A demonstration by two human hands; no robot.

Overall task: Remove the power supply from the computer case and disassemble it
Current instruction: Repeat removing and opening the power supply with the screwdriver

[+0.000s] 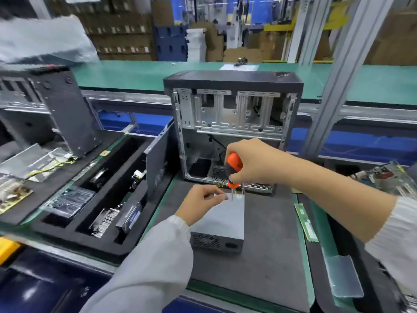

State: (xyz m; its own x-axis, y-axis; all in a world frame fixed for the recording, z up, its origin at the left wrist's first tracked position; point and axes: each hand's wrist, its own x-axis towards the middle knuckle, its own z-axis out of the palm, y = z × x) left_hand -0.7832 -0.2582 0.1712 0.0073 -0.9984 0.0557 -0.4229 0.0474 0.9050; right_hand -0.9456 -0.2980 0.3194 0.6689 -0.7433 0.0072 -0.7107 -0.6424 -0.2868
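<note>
the computer case (pixel 233 123) stands open at 12 o'clock, its supply already out. the power supply (pixel 222 219) lies on the mat, lid on. the right hand (pixel 255 163) grips a screwdriver (pixel 233 169) upright; the left hand (pixel 203 203) pinches at its far edge. disassembly looks barely begun.

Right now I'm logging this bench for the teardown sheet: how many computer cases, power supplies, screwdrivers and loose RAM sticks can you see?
Computer cases: 2, open one behind the mat, another at left.
Power supplies: 1, on the grey mat, left hand on its far corner.
Screwdrivers: 1, gripped by the right hand.
RAM sticks: 1.
Total: 5
</note>
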